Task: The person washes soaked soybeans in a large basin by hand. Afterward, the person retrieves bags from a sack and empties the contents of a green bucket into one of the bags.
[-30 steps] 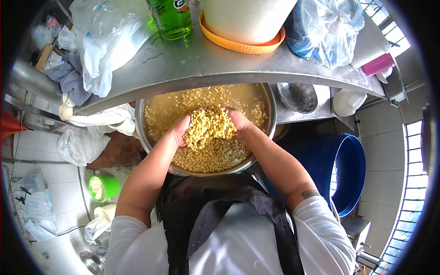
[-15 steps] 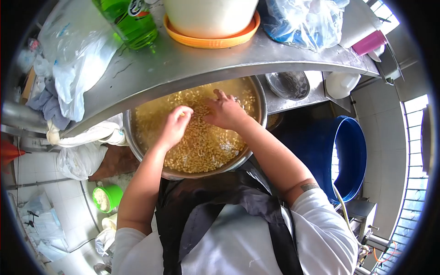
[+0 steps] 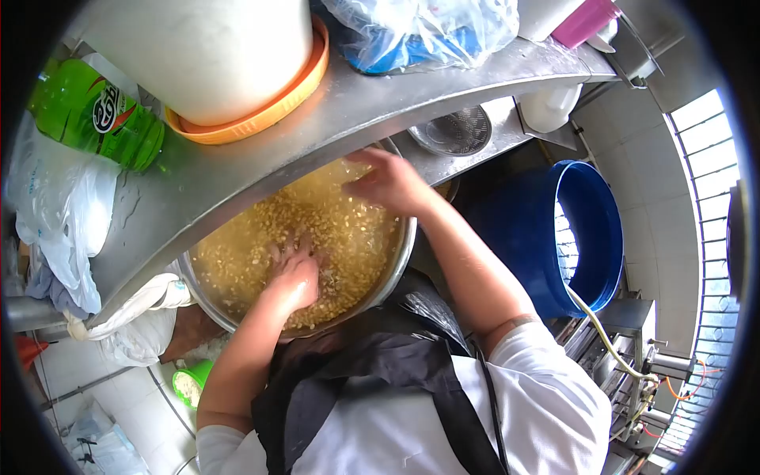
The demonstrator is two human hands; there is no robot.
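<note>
A wide metal basin (image 3: 405, 252) holds cloudy water and many pale yellow kernels (image 3: 332, 229). Partly under the water, my left hand (image 3: 296, 273) rests among the kernels with its fingers spread and the tips hard to make out. My right hand (image 3: 381, 182) is above the basin's upper right part, close to the shelf edge, with fingers apart and nothing seen in them.
A steel shelf (image 3: 348, 111) overhangs the basin's far side, bearing a green bottle (image 3: 99, 119), a white pot on an orange saucer (image 3: 261, 119) and a plastic bag (image 3: 427, 32). A blue barrel (image 3: 514, 222) stands right, a metal strainer (image 3: 455, 131) beyond the basin.
The view has turned and shifted. My left hand has gone down into the kernels and its fingers have spread. My right hand has lifted away toward the basin's upper right rim.
</note>
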